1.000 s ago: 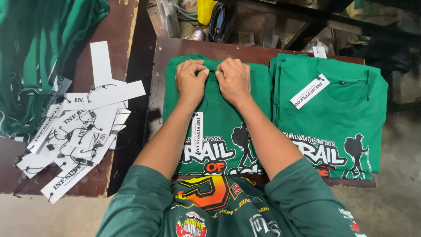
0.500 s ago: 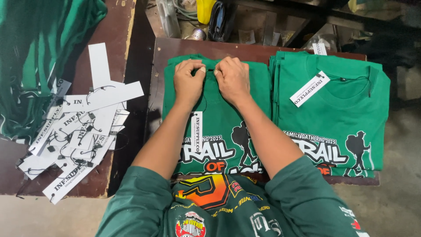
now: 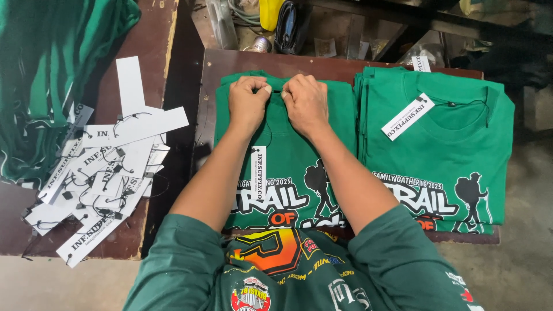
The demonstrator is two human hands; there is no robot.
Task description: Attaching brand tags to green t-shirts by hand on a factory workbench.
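A folded green T-shirt [image 3: 288,155] with a hiker print lies on a brown table [image 3: 230,60] in front of me. My left hand [image 3: 247,103] and my right hand [image 3: 306,103] rest side by side at its collar, fingers curled and pinching the neckline. A thin black string runs from the collar down to a white hang tag [image 3: 258,171] lying on the shirt's chest between my forearms.
A stack of folded green shirts [image 3: 438,150] with a white tag [image 3: 408,116] sits to the right. A pile of loose white tags [image 3: 103,167] with strings lies on the left table, beside heaped green fabric [image 3: 46,69]. Clutter lines the back edge.
Both hands stay at the collar with only slight finger movement; the tag and shirts have not shifted.
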